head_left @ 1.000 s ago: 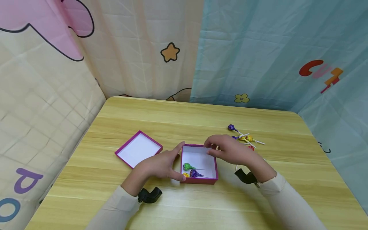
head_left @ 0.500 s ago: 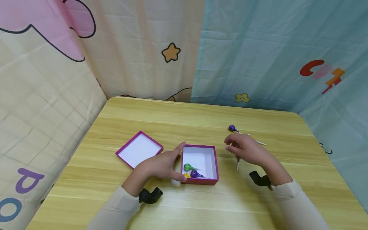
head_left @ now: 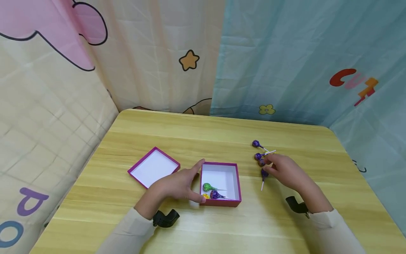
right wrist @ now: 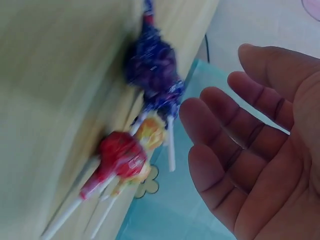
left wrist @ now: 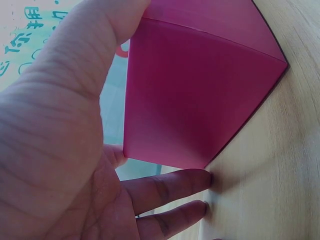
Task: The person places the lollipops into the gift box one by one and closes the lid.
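A square magenta box [head_left: 222, 203] with a white inside holds a green lollipop [head_left: 207, 187], a purple lollipop [head_left: 215, 194] and a partly hidden yellow lollipop [head_left: 206, 196]. My left hand [head_left: 177, 185] grips the box's left side, thumb at the front corner and index finger at the back corner. To the right lies a loose group of lollipops, among them purple ones [head_left: 256, 143] and a red one [right wrist: 122, 155]. My right hand [head_left: 287, 173] is beside this group, covering part of it in the head view. Its fingers look relaxed in the right wrist view, with nothing between them.
The magenta lid [head_left: 154, 167] lies on the wooden table [head_left: 190, 130], white inside up, left of the box and partly behind my left hand. Printed curtains [head_left: 269, 53] hang along the table's back and sides.
My right hand has moved from over the box's back right corner to the lollipops on the right. The left hand stays at the box, and the lollipops inside look the same.
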Demonstrator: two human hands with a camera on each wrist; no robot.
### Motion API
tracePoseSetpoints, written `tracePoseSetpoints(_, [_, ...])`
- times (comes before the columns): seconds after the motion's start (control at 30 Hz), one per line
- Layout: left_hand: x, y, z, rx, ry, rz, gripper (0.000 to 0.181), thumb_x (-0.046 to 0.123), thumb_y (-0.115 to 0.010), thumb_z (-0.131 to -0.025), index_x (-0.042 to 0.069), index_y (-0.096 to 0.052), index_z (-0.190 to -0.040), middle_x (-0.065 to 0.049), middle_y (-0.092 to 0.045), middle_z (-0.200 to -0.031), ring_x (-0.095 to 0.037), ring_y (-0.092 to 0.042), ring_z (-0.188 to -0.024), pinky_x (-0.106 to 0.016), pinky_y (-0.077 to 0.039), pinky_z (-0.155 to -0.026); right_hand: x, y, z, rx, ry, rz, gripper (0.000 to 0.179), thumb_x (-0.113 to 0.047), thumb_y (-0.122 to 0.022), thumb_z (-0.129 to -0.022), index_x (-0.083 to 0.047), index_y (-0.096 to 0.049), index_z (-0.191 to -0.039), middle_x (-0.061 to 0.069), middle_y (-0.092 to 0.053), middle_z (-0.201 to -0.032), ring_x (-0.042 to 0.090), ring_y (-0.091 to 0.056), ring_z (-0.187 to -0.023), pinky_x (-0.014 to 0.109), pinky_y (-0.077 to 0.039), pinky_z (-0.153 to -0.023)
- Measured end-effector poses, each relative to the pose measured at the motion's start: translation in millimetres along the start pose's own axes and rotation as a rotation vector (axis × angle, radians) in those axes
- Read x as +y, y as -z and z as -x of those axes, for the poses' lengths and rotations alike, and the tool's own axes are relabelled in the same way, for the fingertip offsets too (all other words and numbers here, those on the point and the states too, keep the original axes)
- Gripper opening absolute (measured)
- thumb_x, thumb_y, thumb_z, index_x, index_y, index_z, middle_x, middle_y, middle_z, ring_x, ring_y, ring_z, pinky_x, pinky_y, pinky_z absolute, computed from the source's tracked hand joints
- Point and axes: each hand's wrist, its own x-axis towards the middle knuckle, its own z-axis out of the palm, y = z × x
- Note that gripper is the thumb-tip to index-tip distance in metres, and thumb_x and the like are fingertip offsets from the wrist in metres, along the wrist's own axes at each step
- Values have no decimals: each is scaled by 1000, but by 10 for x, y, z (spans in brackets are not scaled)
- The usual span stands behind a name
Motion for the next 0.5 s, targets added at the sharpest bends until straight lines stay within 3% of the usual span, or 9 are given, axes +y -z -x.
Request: tracePoseSetpoints(0.5, [19, -1, 12, 4, 2, 14, 124, 50, -85, -73, 19, -4, -161, -13, -41, -152, -24, -44, -132, -46, -34, -110, 180, -89, 80, -28, -59, 23, 7, -11, -70, -93, -7, -67, -98, -4, -59, -78, 13, -50, -67, 31, -43, -59])
